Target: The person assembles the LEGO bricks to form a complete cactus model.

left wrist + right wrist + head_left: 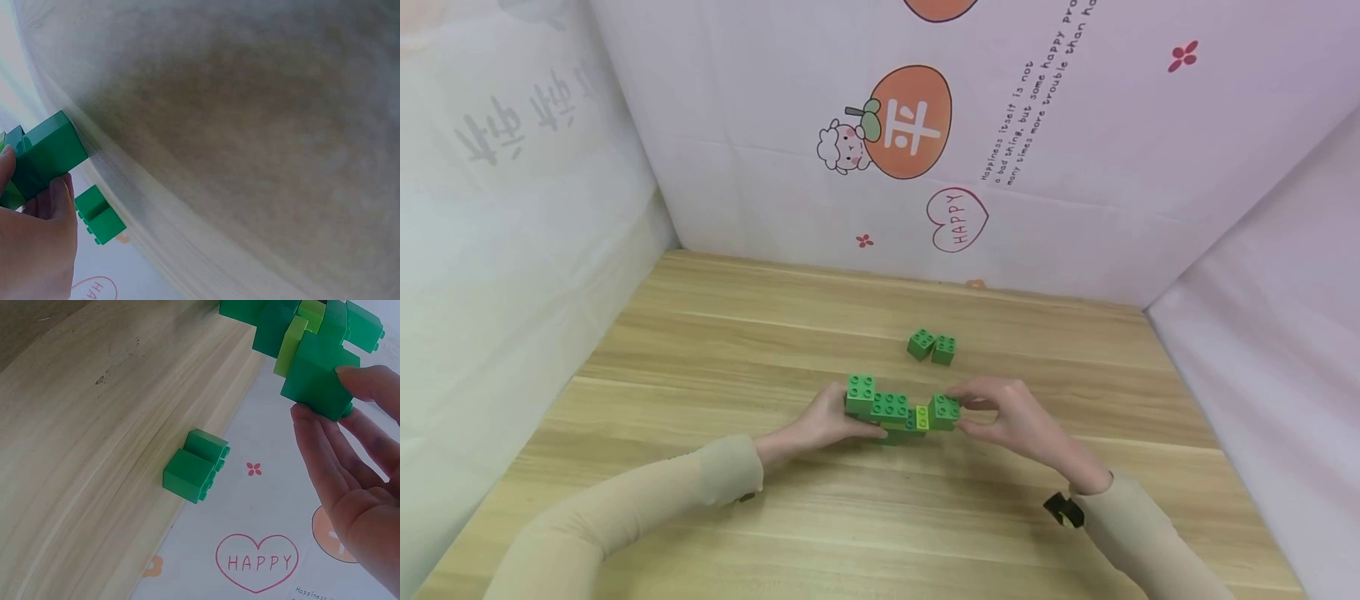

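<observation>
Block build: a joined row of green pieces (890,407) runs left to right above the middle of the surface (880,517), between the two hands.
Left end: a four-stud green block (861,392) stands higher than the pieces beside it.
Toward the right: a narrow yellow-green piece (922,417) shows its studs, with a darker blue-green piece (911,418) just left of it.
Left hand (829,418): curled round the left part of the build, thumb along the near side, fingers mostly hidden on the far side.
Right hand (1021,423): partly closed, pinching a square green block (943,412) between thumb and fingertips at the right end.
Meeting point: the pinched block sits against the yellow-green piece; whether the two are locked together cannot be told.
Loose pair: two green blocks, one turned askew (921,343) and one straighter (943,350), lie just beside each other on the far side of the build, studs up.
Sleeves: both beige; a black fastening (1064,510) shows by the right cuff.
Backdrop: a white cloth (760,183) beyond the far edge carries an orange fruit print (917,121) and a red "HAPPY" heart (957,219).
</observation>
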Tool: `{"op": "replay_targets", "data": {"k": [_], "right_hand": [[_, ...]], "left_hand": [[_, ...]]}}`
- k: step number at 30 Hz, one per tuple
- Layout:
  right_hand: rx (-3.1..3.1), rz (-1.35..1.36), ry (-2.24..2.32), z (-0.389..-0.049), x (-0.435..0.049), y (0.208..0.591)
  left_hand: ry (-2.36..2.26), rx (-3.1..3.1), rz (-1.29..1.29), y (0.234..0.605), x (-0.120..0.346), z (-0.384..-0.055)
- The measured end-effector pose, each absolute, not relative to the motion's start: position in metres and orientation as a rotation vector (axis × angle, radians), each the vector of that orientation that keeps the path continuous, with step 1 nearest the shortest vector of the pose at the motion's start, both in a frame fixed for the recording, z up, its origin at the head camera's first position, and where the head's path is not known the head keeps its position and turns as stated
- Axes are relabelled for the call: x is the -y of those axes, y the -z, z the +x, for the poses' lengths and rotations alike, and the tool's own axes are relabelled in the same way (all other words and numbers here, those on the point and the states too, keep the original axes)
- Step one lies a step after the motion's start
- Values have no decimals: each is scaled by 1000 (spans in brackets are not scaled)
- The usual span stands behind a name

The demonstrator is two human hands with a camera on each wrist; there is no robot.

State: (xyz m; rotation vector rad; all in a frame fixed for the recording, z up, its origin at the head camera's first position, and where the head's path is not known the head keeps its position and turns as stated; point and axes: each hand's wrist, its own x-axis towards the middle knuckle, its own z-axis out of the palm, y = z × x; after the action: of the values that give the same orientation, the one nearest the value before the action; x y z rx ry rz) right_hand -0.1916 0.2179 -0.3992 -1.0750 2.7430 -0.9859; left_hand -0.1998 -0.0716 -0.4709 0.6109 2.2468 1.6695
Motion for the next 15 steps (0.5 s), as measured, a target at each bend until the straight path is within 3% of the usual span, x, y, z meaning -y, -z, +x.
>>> {"op": "replay_targets", "data": {"k": [15], "right_hand": [[-2720, -1096, 1022, -191, -218, 400]], "left_hand": [[-1671, -2245, 631, 471, 72, -200]]}}
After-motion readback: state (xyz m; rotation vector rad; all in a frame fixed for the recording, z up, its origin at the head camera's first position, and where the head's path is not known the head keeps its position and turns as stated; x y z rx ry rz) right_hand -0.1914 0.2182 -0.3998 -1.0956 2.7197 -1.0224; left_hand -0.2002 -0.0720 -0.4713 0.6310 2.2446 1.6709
